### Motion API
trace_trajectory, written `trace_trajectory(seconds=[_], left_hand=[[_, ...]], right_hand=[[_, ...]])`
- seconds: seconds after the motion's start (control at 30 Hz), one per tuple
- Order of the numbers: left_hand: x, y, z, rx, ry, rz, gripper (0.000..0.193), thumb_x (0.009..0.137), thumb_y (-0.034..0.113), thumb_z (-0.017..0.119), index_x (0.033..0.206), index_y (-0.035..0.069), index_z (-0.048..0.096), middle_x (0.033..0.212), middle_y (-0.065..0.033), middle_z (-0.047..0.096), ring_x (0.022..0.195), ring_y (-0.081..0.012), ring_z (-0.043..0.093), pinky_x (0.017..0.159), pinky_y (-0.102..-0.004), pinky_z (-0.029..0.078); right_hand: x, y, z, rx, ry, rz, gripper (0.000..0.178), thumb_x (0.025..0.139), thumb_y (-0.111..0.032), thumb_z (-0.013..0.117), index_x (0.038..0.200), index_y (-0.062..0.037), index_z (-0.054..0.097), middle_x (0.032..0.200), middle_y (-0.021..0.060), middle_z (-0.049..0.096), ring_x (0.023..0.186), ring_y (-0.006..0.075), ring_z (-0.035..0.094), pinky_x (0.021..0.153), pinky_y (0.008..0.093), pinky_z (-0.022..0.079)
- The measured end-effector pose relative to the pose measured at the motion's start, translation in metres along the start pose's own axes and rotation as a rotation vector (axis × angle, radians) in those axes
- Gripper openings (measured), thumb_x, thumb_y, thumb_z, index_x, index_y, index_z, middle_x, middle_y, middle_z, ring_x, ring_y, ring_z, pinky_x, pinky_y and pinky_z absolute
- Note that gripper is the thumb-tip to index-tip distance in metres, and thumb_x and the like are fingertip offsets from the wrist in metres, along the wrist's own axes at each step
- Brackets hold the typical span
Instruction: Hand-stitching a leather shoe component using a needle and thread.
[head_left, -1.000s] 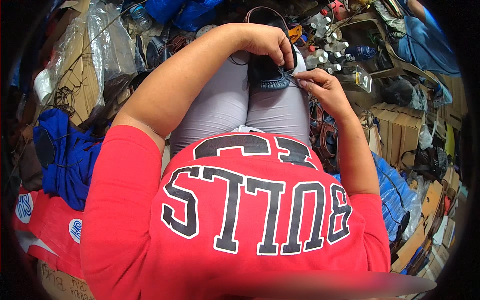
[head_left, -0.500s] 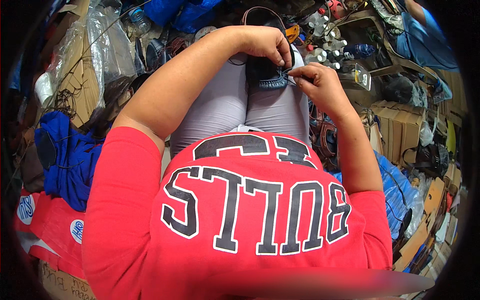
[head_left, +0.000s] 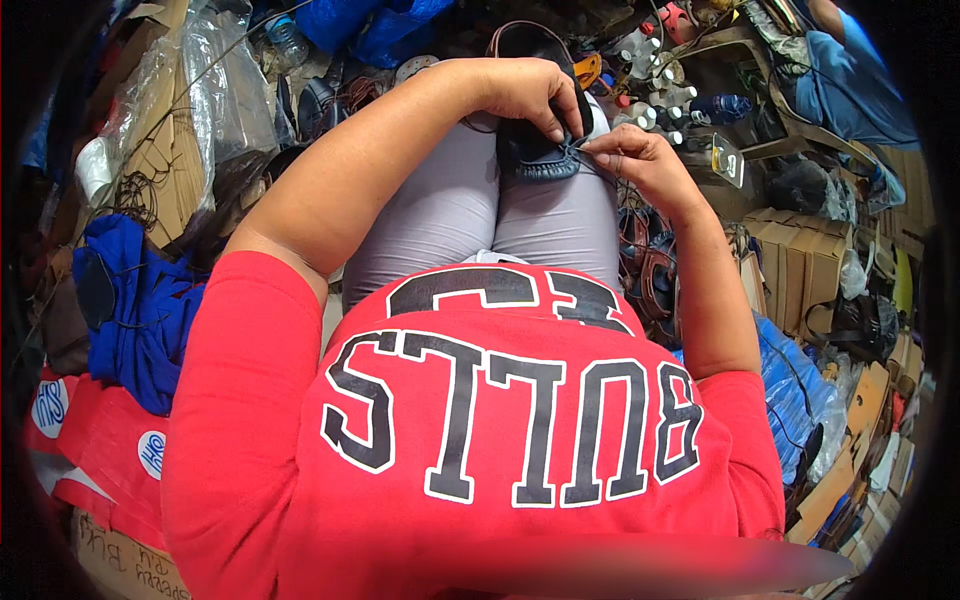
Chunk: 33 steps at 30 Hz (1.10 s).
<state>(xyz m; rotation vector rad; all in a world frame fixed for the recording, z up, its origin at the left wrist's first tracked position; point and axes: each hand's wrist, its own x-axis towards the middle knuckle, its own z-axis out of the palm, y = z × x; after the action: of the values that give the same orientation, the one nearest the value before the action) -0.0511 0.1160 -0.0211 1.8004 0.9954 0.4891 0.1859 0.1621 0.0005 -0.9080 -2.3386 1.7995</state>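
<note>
A dark navy moccasin-style shoe (head_left: 545,170) rests on my grey-trousered lap (head_left: 430,215), its puckered, stitched toe facing me. My left hand (head_left: 535,95) reaches over the shoe from the left, with bent fingers and thumb gripping its upper beside the seam. At the right edge of that seam, my right hand (head_left: 645,165) is closed in a pinch. Something thin, perhaps thread or a needle, lies between its fingertips, too small to make out. The inside of the shoe is partly hidden by my left hand.
Several bottles (head_left: 660,95) stand ahead to the right, near an orange object (head_left: 588,70). Cardboard boxes (head_left: 790,260) and a blue plastic sheet (head_left: 790,370) lie at the right. Blue cloth (head_left: 135,320) is piled at the left. Another person's blue clothing (head_left: 850,85) shows at far right.
My left fingers have shifted lower onto the shoe's seam. My right hand stays close, still pinched, and the dark strands near the seam look drawn in.
</note>
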Motion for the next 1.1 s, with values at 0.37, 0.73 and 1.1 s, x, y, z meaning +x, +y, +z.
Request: trace_trajectory(seconds=[0.37, 0.73, 1.1], left_hand=[[0.001, 0.005, -0.003, -0.145, -0.015, -0.123, 0.025, 0.080, 0.015, 0.069, 0.102, 0.003, 0.069, 0.097, -0.0056, 0.067, 0.092, -0.0155, 0.060, 0.088, -0.0271, 0.044], [0.006, 0.004, 0.000, -0.020, -0.060, -0.025, 0.030, 0.075, 0.011, 0.071, 0.105, 0.009, 0.069, 0.097, -0.0061, 0.062, 0.100, -0.0208, 0.055, 0.091, -0.0305, 0.042], [0.005, 0.003, 0.003, -0.022, -0.018, -0.042, 0.031, 0.072, 0.009, 0.072, 0.103, 0.010, 0.070, 0.096, -0.0062, 0.062, 0.097, -0.0212, 0.056, 0.089, -0.0303, 0.042]], right_hand=[[-0.012, -0.043, 0.011, -0.592, 0.150, -0.152, 0.015, 0.077, -0.005, 0.068, 0.091, -0.0064, 0.071, 0.077, 0.0038, 0.055, 0.070, 0.0157, 0.059, 0.062, 0.0281, 0.047], [-0.013, -0.009, -0.003, -0.138, 0.046, 0.042, 0.020, 0.081, -0.004, 0.064, 0.100, -0.0091, 0.071, 0.087, -0.0007, 0.061, 0.085, 0.0087, 0.055, 0.077, 0.0230, 0.045], [-0.002, 0.006, -0.014, 0.061, -0.116, 0.027, 0.025, 0.081, -0.001, 0.062, 0.104, -0.0061, 0.069, 0.091, 0.0001, 0.060, 0.094, 0.0098, 0.053, 0.085, 0.0226, 0.040]])
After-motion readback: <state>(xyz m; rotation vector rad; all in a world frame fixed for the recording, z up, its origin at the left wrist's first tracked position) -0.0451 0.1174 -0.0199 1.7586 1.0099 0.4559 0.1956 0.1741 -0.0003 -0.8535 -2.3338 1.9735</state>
